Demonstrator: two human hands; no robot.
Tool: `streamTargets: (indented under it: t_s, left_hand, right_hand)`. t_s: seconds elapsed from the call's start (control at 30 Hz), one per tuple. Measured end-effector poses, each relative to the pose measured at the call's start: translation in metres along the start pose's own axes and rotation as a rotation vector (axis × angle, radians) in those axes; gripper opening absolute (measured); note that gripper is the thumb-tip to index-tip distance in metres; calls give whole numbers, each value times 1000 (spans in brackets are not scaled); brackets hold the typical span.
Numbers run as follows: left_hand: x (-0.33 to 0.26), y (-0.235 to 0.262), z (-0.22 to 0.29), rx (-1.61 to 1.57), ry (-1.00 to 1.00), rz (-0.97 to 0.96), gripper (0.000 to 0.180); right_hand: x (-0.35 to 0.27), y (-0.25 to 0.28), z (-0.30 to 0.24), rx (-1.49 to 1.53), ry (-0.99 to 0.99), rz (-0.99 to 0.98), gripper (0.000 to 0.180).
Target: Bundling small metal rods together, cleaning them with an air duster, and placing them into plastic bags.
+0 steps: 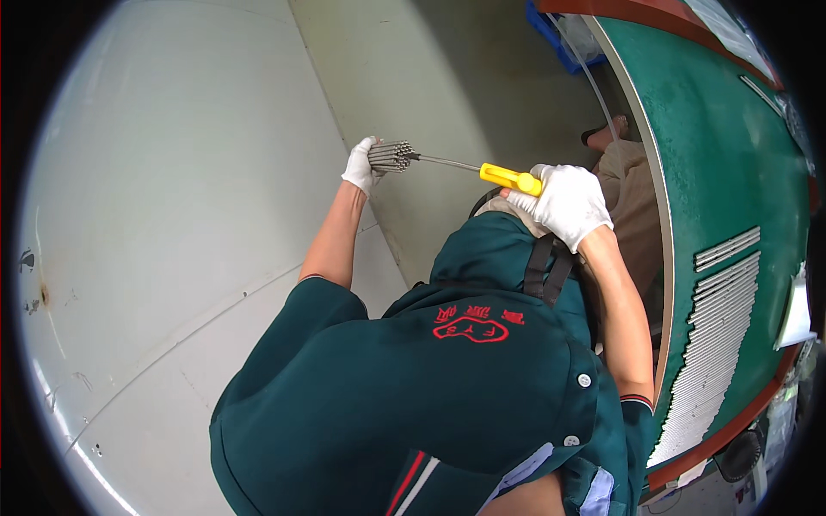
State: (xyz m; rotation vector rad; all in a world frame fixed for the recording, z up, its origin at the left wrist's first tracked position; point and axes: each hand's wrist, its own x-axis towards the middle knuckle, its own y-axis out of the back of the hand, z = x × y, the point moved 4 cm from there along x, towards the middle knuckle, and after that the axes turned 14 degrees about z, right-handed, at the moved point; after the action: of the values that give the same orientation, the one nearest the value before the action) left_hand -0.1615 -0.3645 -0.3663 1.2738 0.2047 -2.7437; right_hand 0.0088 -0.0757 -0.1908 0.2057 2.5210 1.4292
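Observation:
My left hand (361,167), in a white glove, is wrapped round a bundle of thin metal tubes (391,156), their ends facing right. My right hand (568,202), also gloved, grips a yellow air blow gun (509,178). The gun's long thin nozzle (449,162) reaches left, and its dark tip is at the ends of the tubes. Whether the tip touches them I cannot tell. Most of the gun's handle is hidden in my palm.
At the right, a green-topped table (714,146) with a pale edge holds a long row of metal rods or tubes (710,353). A clear hose (594,86) hangs beside the table. A blue crate (564,39) stands on the floor beyond. At the left is a pale wall panel (189,146).

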Motion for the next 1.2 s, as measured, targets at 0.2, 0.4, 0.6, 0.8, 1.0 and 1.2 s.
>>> streamTargets:
  t_s: [0.2,0.4,0.6,0.8,1.0,1.2]
  left_hand:
    - [5,3,1,33,-16,25,15]
    - [3,-7,3,22,-67,30,12]
    - [7,-10,6,126,-84,-67,18]
    - [4,-16,8,63,-84,-42,18]
    - [-1,-27,4,-36,-44,-30,17]
    - [8,-18,2,-48,-13,-36,17]
  right_hand:
    - [-1,2,-6,35,20,-4,52]
    - [-4,3,-5,61,50,49,53]
    - [-12,11,-3,70,9,7,51]
    - [-19,12,2,22,25,55,50]
    - [-21,10,11,29,3,68,49]
    - [-19,8,10,-14,10,46,49]
